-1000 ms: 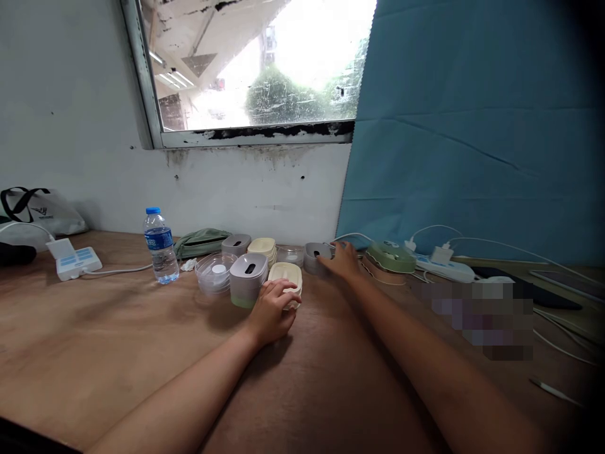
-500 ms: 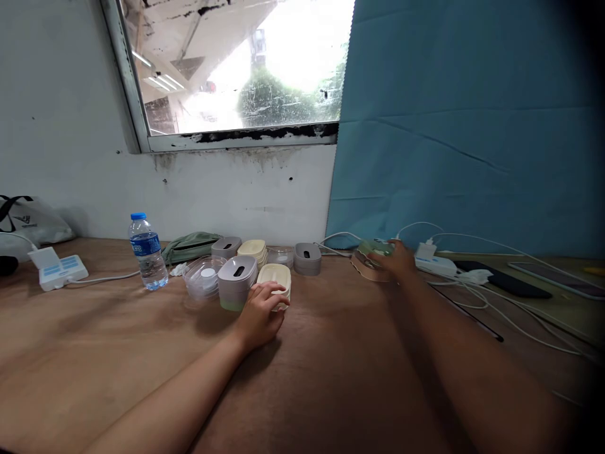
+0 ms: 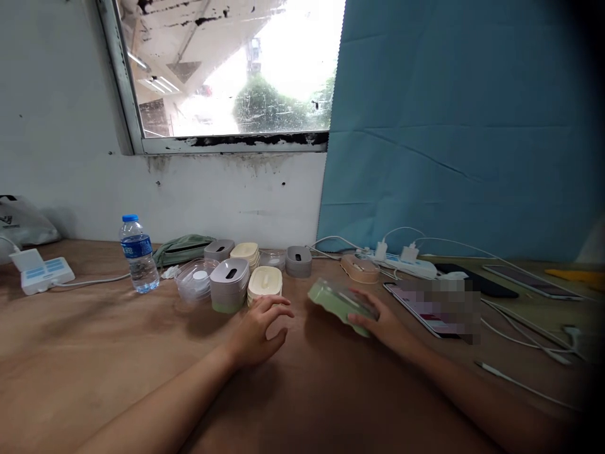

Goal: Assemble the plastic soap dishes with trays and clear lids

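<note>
My right hand grips a green container with a clear top, tilted just above the table. My left hand is open, fingers curved and apart, with nothing in it. Right behind its fingers stands a cream lidded box. To the left of that is a grey-lilac box with a dark slot on top and a green lower edge. Clear round plastic containers lie beside it. Farther back are a stack of cream boxes, a grey slotted box and a peach container.
A water bottle and a green pouch stand at the left back. Power strips with cables sit at both sides. A phone with a lit screen and loose white cables lie on the right.
My right hand has lifted the green container from near the peach one and brought it left and closer. My left hand has drawn slightly off the cream box. The phone is now uncovered.
</note>
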Demonstrator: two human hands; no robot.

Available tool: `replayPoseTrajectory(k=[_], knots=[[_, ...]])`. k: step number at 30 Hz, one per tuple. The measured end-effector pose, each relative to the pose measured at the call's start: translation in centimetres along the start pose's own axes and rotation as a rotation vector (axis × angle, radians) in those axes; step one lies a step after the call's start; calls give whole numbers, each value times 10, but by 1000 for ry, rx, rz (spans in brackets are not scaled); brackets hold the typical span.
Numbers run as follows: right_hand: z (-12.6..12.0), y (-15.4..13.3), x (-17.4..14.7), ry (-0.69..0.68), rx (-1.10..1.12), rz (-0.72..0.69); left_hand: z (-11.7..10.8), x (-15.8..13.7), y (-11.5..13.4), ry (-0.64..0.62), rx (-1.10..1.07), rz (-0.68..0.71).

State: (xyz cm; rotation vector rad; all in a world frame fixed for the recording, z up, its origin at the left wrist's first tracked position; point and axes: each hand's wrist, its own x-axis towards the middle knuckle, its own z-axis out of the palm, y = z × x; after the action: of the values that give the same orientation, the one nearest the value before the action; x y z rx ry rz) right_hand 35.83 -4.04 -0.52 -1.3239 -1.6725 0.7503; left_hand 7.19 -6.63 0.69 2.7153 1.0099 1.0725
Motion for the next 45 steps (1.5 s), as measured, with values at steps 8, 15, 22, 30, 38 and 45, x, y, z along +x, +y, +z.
replayPoseTrajectory(k=[8, 15, 22, 30, 38, 45], knots=[[12, -28, -42, -325, -101, -235, -9, 0, -3, -224, -21, 158], [23, -25, -50, -491, -169, -409, -9, -3, 3, -360, -239, 141], [17, -20, -46, -503, -308, -510, 2, -10, 0, -438, -305, -38], [16, -19, -45, -414, -344, -619, 3, -11, -3, -473, -330, -84], [12, -8, -34, -86, 14, -486, 6, -13, -15, -469, -358, -92], [8, 12, -11, 173, 434, -12, -2, -7, -8, -494, -294, -72]])
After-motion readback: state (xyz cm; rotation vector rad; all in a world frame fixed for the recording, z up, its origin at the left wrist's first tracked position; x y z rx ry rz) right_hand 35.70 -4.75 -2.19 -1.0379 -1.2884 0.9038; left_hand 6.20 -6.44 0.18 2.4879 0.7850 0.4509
